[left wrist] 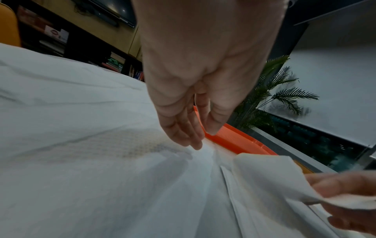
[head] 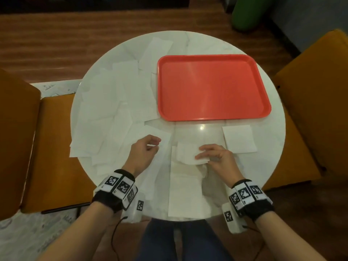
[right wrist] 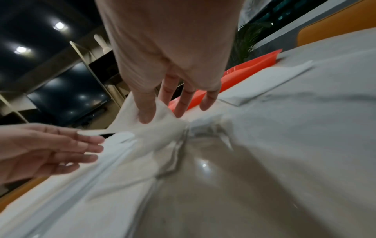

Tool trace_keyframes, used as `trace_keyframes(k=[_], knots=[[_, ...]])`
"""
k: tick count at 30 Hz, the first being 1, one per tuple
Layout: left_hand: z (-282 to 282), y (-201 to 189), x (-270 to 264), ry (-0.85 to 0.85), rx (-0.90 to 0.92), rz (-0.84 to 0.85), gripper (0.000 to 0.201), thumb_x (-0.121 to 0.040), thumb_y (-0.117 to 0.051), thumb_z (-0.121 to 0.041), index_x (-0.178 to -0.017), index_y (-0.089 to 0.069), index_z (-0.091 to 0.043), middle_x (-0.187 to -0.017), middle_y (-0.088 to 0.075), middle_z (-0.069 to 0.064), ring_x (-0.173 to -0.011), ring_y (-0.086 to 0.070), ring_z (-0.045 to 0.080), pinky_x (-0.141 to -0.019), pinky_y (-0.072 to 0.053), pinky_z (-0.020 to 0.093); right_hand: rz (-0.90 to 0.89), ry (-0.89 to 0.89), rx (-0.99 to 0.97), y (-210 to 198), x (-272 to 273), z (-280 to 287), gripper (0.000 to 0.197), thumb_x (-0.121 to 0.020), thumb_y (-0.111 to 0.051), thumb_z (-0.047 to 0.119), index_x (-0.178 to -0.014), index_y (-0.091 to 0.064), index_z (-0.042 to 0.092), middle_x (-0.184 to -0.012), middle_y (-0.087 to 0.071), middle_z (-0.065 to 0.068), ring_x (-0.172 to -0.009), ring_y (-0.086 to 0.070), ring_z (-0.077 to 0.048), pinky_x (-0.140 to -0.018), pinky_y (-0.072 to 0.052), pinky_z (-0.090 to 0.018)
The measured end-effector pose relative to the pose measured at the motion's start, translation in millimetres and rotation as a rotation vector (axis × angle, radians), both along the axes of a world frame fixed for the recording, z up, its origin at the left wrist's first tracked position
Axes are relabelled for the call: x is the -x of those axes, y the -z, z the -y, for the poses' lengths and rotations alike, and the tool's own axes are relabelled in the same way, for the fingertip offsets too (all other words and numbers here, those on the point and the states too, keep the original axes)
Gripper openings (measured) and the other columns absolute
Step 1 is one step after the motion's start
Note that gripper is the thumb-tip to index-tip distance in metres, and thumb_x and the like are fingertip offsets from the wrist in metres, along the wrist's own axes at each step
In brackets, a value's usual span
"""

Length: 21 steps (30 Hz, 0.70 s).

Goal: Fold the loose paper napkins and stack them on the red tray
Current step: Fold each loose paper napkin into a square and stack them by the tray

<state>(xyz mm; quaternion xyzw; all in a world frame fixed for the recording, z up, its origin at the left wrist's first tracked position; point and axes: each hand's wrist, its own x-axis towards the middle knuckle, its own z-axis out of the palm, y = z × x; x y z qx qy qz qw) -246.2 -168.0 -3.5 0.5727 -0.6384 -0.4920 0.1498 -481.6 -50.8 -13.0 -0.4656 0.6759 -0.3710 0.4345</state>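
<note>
The red tray (head: 212,87) lies bare on the far right of the round white table (head: 203,40). My right hand (head: 203,157) pinches the turned-over end of a long white napkin (head: 186,154) near the front edge; its thumb lies on top of the flap (right wrist: 154,128). The rest of that napkin (head: 184,194) lies flat toward me. My left hand (head: 150,146) hovers just left of it with relaxed fingers (left wrist: 195,135), holding nothing. One folded square napkin (head: 239,139) lies on the table in front of the tray. Several loose napkins (head: 113,102) cover the left side.
Orange chairs stand at the left (head: 52,153) and the right (head: 310,110) of the table. A green object (head: 246,12) stands on the wooden floor beyond. Bare tabletop (head: 201,129) shows between the tray and my hands.
</note>
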Motion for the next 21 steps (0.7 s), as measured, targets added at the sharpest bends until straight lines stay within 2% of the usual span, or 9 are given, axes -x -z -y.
trace_keyframes(k=[3,6,8,10,11,15,17,19,21], knots=[[-4,0,1,0.015,0.018,0.0,0.023,-0.093,-0.056,-0.006,-0.11,-0.067,-0.017,-0.109,-0.067,-0.001,-0.088,-0.061,0.008,-0.06,-0.04,0.0,-0.053,-0.014,0.013,11,1,-8,0.045,-0.076,-0.069,-0.011,-0.081,-0.076,0.033,-0.116,-0.06,0.014,-0.116,-0.048,-0.009,-0.099,-0.046,-0.026],[-12,-1,7,0.062,0.061,0.008,0.024,-0.093,-0.055,-0.006,-0.11,-0.066,-0.018,-0.11,-0.066,-0.002,-0.088,-0.059,0.004,-0.066,-0.04,-0.002,-0.135,-0.037,0.031,19,0,-14,0.048,-0.075,-0.07,-0.01,-0.081,-0.074,0.038,-0.119,-0.054,0.021,-0.116,-0.048,-0.017,-0.099,-0.045,-0.022],[-19,0,15,0.092,0.082,-0.006,0.025,-0.094,-0.053,-0.005,-0.112,-0.066,-0.017,-0.112,-0.064,-0.002,-0.09,-0.058,0.004,-0.071,-0.041,-0.001,-0.217,-0.064,0.041,24,-1,-16,0.048,-0.075,-0.072,-0.006,-0.082,-0.074,0.041,-0.121,-0.05,0.025,-0.116,-0.048,-0.023,-0.102,-0.043,-0.035],[-25,2,22,0.147,0.131,-0.002,0.026,-0.095,-0.052,-0.005,-0.115,-0.065,-0.016,-0.115,-0.062,-0.001,-0.094,-0.057,0.006,-0.075,-0.041,0.001,-0.315,-0.102,0.045,26,-2,-17,0.039,-0.074,-0.075,-0.001,-0.083,-0.077,0.036,-0.124,-0.05,0.023,-0.116,-0.046,-0.023,-0.102,-0.038,-0.046],[-27,4,26,0.178,0.163,0.001,0.027,-0.095,-0.051,-0.005,-0.116,-0.064,-0.016,-0.116,-0.06,0.0,-0.097,-0.057,0.007,-0.077,-0.04,0.003,-0.363,-0.121,0.041,25,-3,-17,0.034,-0.073,-0.076,0.001,-0.084,-0.078,0.033,-0.125,-0.051,0.02,-0.116,-0.045,-0.023,-0.101,-0.036,-0.048],[-40,7,40,0.377,0.409,0.069,0.027,-0.096,-0.053,-0.01,-0.121,-0.062,-0.013,-0.123,-0.058,0.001,-0.111,-0.055,0.015,-0.092,-0.035,0.016,-0.467,-0.153,0.034,23,-6,-16,0.029,-0.072,-0.076,0.004,-0.085,-0.078,0.03,-0.128,-0.057,0.007,-0.115,-0.042,-0.022,-0.096,-0.027,-0.038],[-48,14,47,0.543,0.554,0.166,0.03,-0.095,-0.054,-0.014,-0.124,-0.062,-0.013,-0.13,-0.06,0.004,-0.117,-0.057,0.02,-0.097,-0.039,0.028,-0.495,-0.166,0.028,24,-6,-18,0.032,-0.074,-0.074,0.004,-0.087,-0.078,0.032,-0.131,-0.057,0.007,-0.116,-0.041,-0.022,-0.093,-0.021,-0.03],[-54,23,51,0.718,0.618,0.35,0.038,-0.095,-0.044,-0.026,-0.128,-0.061,-0.016,-0.137,-0.059,0.003,-0.124,-0.056,0.02,-0.098,-0.045,0.038,-0.52,-0.192,0.023,26,-7,-19,0.034,-0.074,-0.074,0.004,-0.089,-0.077,0.034,-0.132,-0.057,0.007,-0.117,-0.043,-0.024,-0.093,-0.019,-0.029],[-57,33,50,0.81,0.596,0.514,0.051,-0.095,-0.031,-0.034,-0.135,-0.056,-0.016,-0.143,-0.054,0.003,-0.131,-0.052,0.019,-0.099,-0.046,0.043,-0.542,-0.207,0.007,25,-7,-19,0.034,-0.073,-0.075,0.005,-0.09,-0.076,0.035,-0.133,-0.057,0.006,-0.118,-0.045,-0.026,-0.092,-0.019,-0.03]])
